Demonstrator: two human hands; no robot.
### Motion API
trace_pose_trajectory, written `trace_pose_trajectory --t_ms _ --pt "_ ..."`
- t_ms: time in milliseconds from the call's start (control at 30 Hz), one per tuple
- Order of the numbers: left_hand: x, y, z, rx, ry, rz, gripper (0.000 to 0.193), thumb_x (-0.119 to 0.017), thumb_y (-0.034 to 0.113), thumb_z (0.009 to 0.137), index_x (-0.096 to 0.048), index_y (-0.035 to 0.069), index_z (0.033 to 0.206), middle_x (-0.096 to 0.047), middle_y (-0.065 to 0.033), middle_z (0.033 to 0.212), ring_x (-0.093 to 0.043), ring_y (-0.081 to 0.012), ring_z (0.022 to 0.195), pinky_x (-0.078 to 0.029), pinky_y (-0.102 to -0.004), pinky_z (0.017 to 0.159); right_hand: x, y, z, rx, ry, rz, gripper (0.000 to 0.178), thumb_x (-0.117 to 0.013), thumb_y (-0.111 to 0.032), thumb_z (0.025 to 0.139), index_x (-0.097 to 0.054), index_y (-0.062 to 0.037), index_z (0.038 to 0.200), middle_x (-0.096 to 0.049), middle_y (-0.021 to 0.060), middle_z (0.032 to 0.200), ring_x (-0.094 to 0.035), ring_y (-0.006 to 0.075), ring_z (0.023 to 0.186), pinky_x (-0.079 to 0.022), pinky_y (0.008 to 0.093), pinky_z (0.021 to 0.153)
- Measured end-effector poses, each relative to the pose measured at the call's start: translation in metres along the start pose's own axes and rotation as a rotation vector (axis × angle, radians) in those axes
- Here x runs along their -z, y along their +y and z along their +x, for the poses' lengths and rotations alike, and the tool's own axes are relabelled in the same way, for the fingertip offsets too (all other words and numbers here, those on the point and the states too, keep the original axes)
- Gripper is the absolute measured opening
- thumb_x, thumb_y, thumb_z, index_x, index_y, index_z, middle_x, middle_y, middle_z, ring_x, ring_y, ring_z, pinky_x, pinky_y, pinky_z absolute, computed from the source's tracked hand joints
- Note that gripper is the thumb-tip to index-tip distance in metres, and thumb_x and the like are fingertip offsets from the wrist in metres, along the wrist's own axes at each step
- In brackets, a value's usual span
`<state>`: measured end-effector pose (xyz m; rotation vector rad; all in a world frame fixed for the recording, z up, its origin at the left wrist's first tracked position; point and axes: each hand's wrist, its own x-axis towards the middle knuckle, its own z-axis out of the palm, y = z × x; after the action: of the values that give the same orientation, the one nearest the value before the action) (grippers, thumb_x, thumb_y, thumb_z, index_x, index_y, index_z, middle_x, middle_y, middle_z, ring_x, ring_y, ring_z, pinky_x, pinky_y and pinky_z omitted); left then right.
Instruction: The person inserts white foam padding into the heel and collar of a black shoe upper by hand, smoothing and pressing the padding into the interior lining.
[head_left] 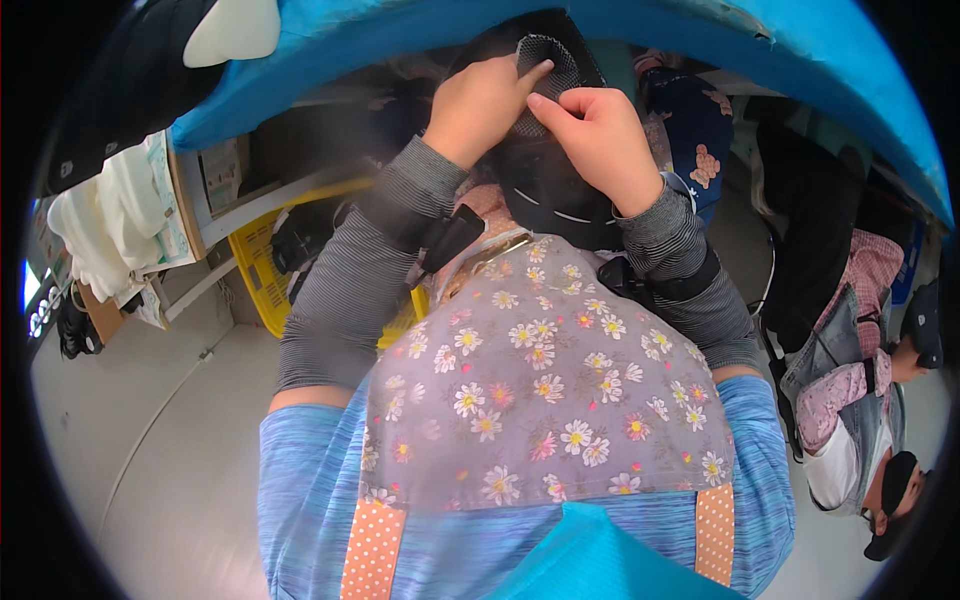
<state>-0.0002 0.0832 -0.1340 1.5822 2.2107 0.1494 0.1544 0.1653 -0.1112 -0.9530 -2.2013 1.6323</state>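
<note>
1. A workroom with a pale floor; a blue-covered counter curves across the top, and a yellow basket sits at left. At right, a co-worker is bent forward.
2. The grey mesh cloth, with black material around it, is between the two hands, just below the counter's near edge.
3. The left hand lies on its left side, index finger stretched across the mesh, the others mostly hidden. The right hand has thumb and bent index close together at the mesh. I cannot tell how firmly either set of fingers grips.
4. It looks light, soft and bendy, the open weave perhaps prone to snagging, the surface unlikely to slip. The rim seems the best hold, pinched at opposite sides.
5. No label or readable writing shows on it.
</note>
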Motion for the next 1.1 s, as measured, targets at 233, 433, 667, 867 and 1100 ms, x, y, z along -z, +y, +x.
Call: trace_pose_trajectory --t_ms 233,433,667,867,1100 --pt "0.023 0.019 -0.014 0.144 0.204 -0.272 0.029 -0.051 0.027 0.099 -0.066 0.015 0.121 -0.067 -0.0197 0.096 -0.064 -0.0390 0.088 -0.051 -0.0444 0.072 -0.001 -0.006 -0.006 0.269 0.144 -0.084 0.040 -0.070 -0.028 0.085 -0.059 0.0017 0.059 -0.049 0.0149 0.051 -0.048 0.0310 0.050 -0.042 0.0392 0.058" --pt "0.007 0.007 -0.005 0.092 0.198 -0.245 0.031 -0.055 0.021 0.096 -0.065 0.016 0.125 -0.067 -0.0177 0.098 -0.065 -0.0379 0.087 -0.052 -0.0436 0.070 -0.001 0.001 0.000 0.326 0.147 -0.147 0.039 -0.070 -0.026 0.084 -0.060 0.0002 0.058 -0.052 0.0139 0.054 -0.053 0.0334 0.057 -0.044 0.0423 0.069" --pt "-0.013 -0.001 0.000 -0.056 0.296 -0.191 0.041 -0.054 0.044 0.095 -0.069 0.006 0.096 -0.068 -0.0191 0.078 -0.066 -0.0391 0.076 -0.052 -0.0463 0.065 -0.007 0.007 -0.001 0.266 0.154 -0.148 0.037 -0.068 -0.026 0.086 -0.061 -0.0015 0.059 -0.052 0.0121 0.054 -0.053 0.0326 0.059 -0.045 0.0431 0.075" --pt "0.010 0.016 -0.005 0.101 0.216 -0.156 0.027 -0.056 0.031 0.094 -0.065 0.010 0.108 -0.066 -0.0190 0.081 -0.065 -0.0375 0.076 -0.052 -0.0458 0.065 -0.011 0.011 -0.003 0.417 0.315 -0.201 0.039 -0.069 -0.024 0.086 -0.058 -0.0023 0.056 -0.051 0.0112 0.055 -0.053 0.0319 0.061 -0.045 0.0435 0.075" --pt "0.057 0.045 -0.023 0.093 0.307 -0.168 0.034 -0.055 0.036 0.098 -0.069 0.006 0.101 -0.067 -0.0218 0.081 -0.064 -0.0418 0.076 -0.052 -0.0464 0.064 0.006 -0.001 -0.016 0.500 0.342 0.054 0.039 -0.065 -0.020 0.092 -0.053 -0.0006 0.062 -0.046 0.0138 0.058 -0.046 0.0332 0.059 -0.042 0.0406 0.067"
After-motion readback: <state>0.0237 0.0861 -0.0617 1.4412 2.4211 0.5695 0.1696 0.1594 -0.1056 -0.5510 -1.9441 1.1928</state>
